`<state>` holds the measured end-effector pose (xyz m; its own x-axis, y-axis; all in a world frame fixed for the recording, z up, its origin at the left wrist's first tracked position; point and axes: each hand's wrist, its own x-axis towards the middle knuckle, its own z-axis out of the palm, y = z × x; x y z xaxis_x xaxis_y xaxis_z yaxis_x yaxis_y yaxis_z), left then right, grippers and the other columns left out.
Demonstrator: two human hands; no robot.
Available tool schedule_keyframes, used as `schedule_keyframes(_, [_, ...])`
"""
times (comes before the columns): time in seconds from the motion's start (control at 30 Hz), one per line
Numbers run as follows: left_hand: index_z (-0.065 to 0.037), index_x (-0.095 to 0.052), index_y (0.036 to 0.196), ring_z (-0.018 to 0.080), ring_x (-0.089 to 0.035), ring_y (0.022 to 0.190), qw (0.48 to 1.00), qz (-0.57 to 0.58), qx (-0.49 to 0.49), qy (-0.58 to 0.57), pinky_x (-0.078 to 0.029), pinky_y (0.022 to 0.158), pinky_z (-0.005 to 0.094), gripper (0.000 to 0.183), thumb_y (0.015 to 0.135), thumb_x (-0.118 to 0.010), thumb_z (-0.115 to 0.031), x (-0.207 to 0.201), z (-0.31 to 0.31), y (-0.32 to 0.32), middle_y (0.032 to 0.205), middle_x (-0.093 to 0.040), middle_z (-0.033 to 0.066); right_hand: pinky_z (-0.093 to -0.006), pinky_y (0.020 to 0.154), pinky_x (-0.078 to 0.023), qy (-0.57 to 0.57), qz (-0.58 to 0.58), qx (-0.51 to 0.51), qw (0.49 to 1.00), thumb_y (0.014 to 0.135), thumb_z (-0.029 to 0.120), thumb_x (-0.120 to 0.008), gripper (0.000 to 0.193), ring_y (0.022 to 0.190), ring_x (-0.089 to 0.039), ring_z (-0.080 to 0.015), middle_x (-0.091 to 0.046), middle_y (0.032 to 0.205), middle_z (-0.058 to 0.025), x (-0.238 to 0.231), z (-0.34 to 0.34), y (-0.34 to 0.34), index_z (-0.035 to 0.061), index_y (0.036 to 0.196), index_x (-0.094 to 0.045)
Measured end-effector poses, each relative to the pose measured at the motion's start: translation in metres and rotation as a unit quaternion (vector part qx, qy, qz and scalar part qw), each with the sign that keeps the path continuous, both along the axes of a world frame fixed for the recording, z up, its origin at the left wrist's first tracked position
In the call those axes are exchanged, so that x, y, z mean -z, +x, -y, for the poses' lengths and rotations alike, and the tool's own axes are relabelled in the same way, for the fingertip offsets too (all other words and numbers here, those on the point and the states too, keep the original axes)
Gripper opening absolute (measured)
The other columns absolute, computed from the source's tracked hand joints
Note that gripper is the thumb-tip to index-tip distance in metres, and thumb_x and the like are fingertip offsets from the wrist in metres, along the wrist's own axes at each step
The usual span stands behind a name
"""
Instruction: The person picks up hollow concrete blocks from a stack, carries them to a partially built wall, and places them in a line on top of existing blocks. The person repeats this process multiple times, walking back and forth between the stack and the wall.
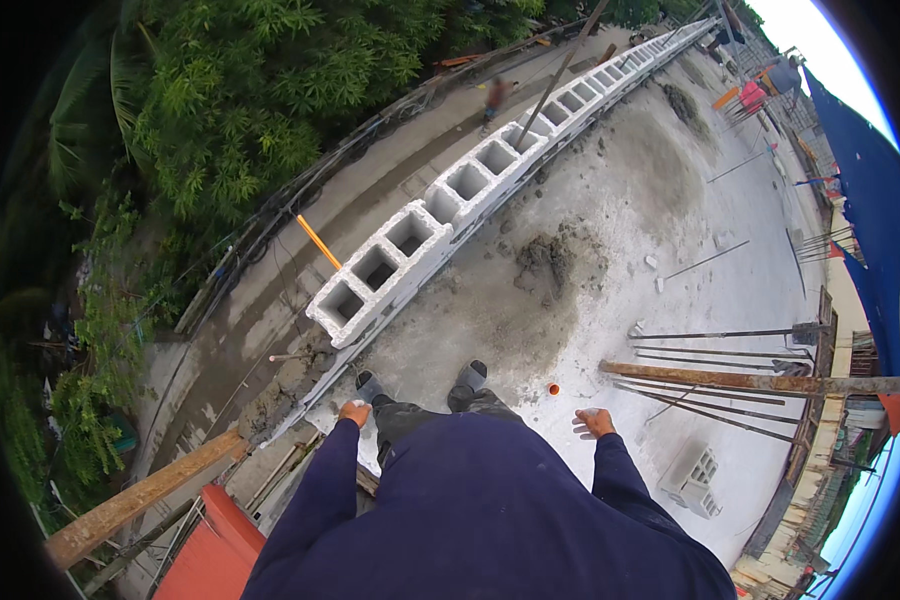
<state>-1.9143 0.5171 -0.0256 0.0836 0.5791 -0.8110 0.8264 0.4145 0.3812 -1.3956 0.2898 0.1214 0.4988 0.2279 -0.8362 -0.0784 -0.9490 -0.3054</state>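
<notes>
My left hand hangs beside my left foot, close to the near end of a row of hollow concrete blocks. Nothing shows in it, and its fingers look loosely apart. Out to the right, my right hand is empty above the pale concrete floor, its fingers spread. The block row runs away to the far right in a low wall, with the blocks' square hollows facing up. A dark heap of wet mortar lies on the floor to the right of the row.
Loose concrete blocks lie at the lower right. Rebar and a rusty pole jut in from the right. A wooden plank and an orange-red panel stand at lower left. Beyond the wall is a lower path with a blurred person.
</notes>
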Motion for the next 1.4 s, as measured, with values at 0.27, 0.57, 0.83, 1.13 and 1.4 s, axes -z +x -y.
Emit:
schedule_keyframes(0.27, [0.0,-0.059,0.114,0.0276,-0.059,0.105,0.986,0.052,-0.141,0.078,-0.044,0.09,0.0334,0.049,0.08,-0.061,-0.035,-0.013,0.019,0.07,0.112,-0.061,0.0177,-0.0347,0.055,-0.055,-0.005,0.023,-0.059,0.998,0.082,0.022,-0.062,0.027,0.068,-0.068,-0.0218,-0.068,0.086,-0.0114,0.013,-0.023,0.094,-0.0012,0.097,-0.063])
schedule_keyframes(0.57, [0.007,-0.062,0.097,0.0337,-0.064,0.087,0.984,-0.151,-0.093,-0.018,-0.05,0.079,0.039,0.053,0.073,-0.062,-0.04,0.002,0.064,0.032,0.093,-0.064,0.0259,-0.0285,0.054,-0.05,0.149,0.026,-0.123,0.981,0.085,0.025,-0.057,0.031,0.069,-0.066,-0.0195,-0.068,0.087,-0.0113,-0.005,-0.115,0.1,-0.0016,0.101,-0.062])
schedule_keyframes(0.83, [-0.007,-0.062,0.111,0.0318,-0.056,0.106,0.991,-0.064,-0.111,0.032,-0.043,0.092,0.0382,0.049,0.077,-0.056,-0.041,-0.015,-0.015,0.062,0.113,-0.06,0.0156,-0.0306,0.055,-0.051,0.049,0.07,-0.201,0.976,0.084,0.022,-0.06,0.031,0.069,-0.066,-0.0209,-0.068,0.089,-0.0125,-0.031,-0.133,0.052,-0.0019,0.103,-0.06])
schedule_keyframes(1.13, [-0.003,-0.061,0.113,0.0325,-0.054,0.11,0.98,-0.028,-0.196,-0.002,-0.042,0.095,0.0373,0.049,0.077,-0.056,-0.037,-0.025,-0.049,0.036,0.118,-0.057,0.019,-0.0323,0.06,-0.053,0.028,0.031,-0.247,0.968,0.084,0.022,-0.061,0.034,0.074,-0.065,-0.0213,-0.067,0.092,-0.0135,-0.035,-0.196,0.032,-0.0014,0.108,-0.059])
schedule_keyframes(1.4, [0.003,-0.061,0.107,0.0333,-0.053,0.111,0.968,-0.11,-0.209,-0.086,-0.042,0.095,0.0382,0.048,0.077,-0.055,-0.034,-0.014,-0.011,-0.037,0.116,-0.057,0.0231,-0.0296,0.062,-0.051,0.111,0.021,-0.241,0.964,0.086,0.028,-0.06,0.036,0.076,-0.065,-0.02,-0.066,0.096,-0.0132,-0.057,-0.284,-0.02,-0.0007,0.107,-0.058])
